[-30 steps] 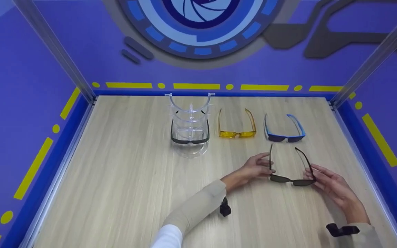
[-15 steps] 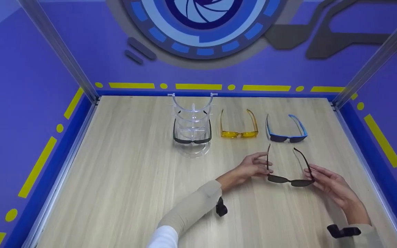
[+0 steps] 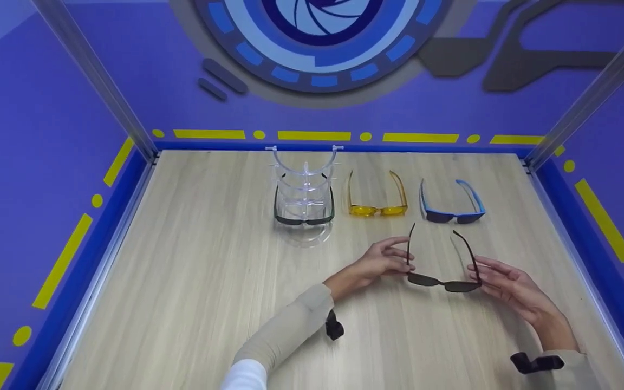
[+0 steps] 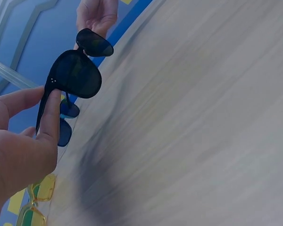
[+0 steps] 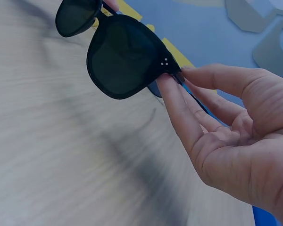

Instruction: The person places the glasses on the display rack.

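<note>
Between both hands a pair of black sunglasses [image 3: 425, 280] is held above the table, temples unfolded and pointing to the back wall. My left hand [image 3: 375, 264] pinches the frame near the left hinge between thumb and fingers. At the other hinge my right hand [image 3: 515, 285] pinches the corner in the same way. In the right wrist view the dark lens [image 5: 125, 59] and three small silver dots by the hinge show close up. The left wrist view has the left thumb and fingers at the temple [image 4: 43, 108], with the right hand beyond.
A clear acrylic glasses stand [image 3: 305, 187] holds dark-framed glasses [image 3: 305, 221] low down. To its right lie yellow glasses [image 3: 378, 210] and blue-framed sunglasses [image 3: 455, 217], temples open. Purple-blue panels enclose the wooden table [image 3: 193, 260] at the back and sides.
Both hands have carried the black sunglasses a little to the left, mostly in the last half second. The other glasses and the stand stay in place; the head view has shifted slightly.
</note>
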Motion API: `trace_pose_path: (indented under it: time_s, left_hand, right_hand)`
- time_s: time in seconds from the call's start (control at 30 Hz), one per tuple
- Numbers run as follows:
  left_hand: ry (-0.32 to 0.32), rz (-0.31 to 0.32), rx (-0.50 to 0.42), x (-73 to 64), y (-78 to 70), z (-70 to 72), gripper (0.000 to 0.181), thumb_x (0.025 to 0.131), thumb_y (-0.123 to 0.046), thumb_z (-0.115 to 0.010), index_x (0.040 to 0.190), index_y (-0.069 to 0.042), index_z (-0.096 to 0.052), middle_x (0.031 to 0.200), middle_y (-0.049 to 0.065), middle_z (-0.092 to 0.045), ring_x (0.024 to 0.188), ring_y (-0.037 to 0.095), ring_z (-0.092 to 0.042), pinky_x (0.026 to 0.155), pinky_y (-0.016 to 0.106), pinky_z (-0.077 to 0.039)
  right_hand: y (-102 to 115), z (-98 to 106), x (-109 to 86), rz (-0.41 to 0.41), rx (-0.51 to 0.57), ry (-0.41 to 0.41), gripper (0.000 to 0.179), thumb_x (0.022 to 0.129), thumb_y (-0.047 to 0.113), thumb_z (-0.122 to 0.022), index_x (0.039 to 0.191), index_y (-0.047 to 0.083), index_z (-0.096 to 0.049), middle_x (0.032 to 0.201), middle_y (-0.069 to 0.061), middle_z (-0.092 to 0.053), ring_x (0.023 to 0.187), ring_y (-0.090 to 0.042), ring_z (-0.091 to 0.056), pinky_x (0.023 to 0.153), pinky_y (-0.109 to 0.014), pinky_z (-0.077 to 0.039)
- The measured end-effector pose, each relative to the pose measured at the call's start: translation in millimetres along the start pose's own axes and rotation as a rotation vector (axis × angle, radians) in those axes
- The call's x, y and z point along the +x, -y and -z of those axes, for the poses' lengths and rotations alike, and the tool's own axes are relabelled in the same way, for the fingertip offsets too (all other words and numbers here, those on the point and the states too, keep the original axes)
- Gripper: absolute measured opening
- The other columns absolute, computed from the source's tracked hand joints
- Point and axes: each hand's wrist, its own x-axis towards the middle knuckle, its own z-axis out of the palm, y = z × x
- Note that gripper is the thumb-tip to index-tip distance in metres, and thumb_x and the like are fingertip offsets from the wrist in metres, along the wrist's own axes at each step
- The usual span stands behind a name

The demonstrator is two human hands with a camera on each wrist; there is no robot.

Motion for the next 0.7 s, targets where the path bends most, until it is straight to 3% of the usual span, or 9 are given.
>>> trace_pose_path:
  time_s: [0.33, 0.7]
  left_hand:
    - [0.025, -0.056, -0.019, -16.4, -2.5, 18.7, 0.073, 0.087, 0.019, -0.062, 0.154, -0.001, -0.041, 0.137, 0.038, -0.056, 0.089, 0.015, -0.074, 0.090, 0.034, -0.062]
    - [-0.002, -0.046, -0.041, -39.2, -2.5, 41.9, 0.074, 0.088, 0.017, -0.062, 0.155, -0.002, -0.038, 0.138, 0.034, -0.058, 0.092, 0.014, -0.074, 0.090, 0.032, -0.062]
  right_hand:
    - [-4, -15, 11.8, -0.004, -0.075, 0.049, 0.049, 0.105, -0.009, -0.038, 0.145, 0.013, -0.055, 0.137, -0.006, -0.068, 0.124, -0.017, -0.067, 0.098, -0.025, -0.057]
    - [-15, -32, 29.7, -0.038, -0.144, 0.048, 0.048, 0.104, -0.006, -0.045, 0.148, 0.013, -0.051, 0.136, -0.008, -0.068, 0.125, -0.017, -0.066, 0.103, -0.028, -0.055]
